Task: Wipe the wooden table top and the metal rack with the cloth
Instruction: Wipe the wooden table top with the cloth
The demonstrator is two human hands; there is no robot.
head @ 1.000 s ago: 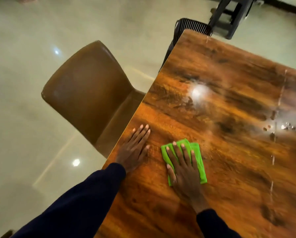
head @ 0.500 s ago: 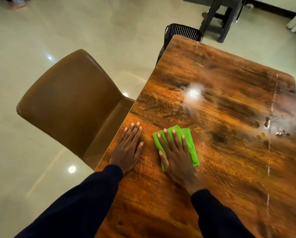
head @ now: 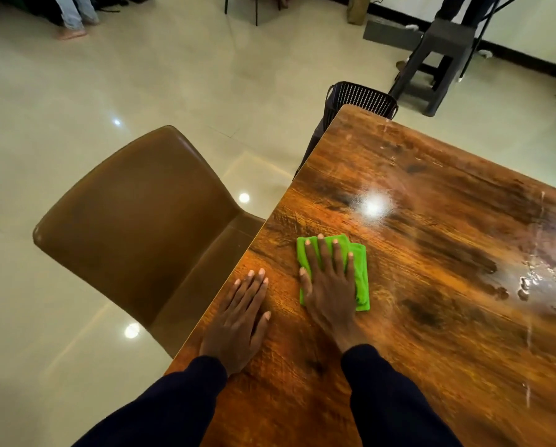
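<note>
No text, label, brand, number or sign can be read anywhere in view, neither on the cloth point(head: 360, 275) nor on the bench point(head: 447, 253).

Worktop point(head: 431, 317): glossy orange-brown wood grain with dark brown to near-black streaks running across it; pale whitish smears and shiny droplets at the right side; one bright white light reflection toward the far part.

Cloth point(head: 360, 275): bright lime green, plain, no print.

Sleeves point(head: 393, 398): dark navy, plain, on both arms.

Chair point(head: 141, 227), left of the worktop: uniform tan-brown, smooth, slight sheen.

Floor point(head: 141, 75): pale cream-beige glossy tiles with faint joint lines and small white light spots.

Basket point(head: 360, 98), at the far end of the worktop: black, with a pattern of fine vertical slots.

Stool point(head: 438, 59), far right: dark grey.

Wall base, far right: black strip under a white wall.
</note>
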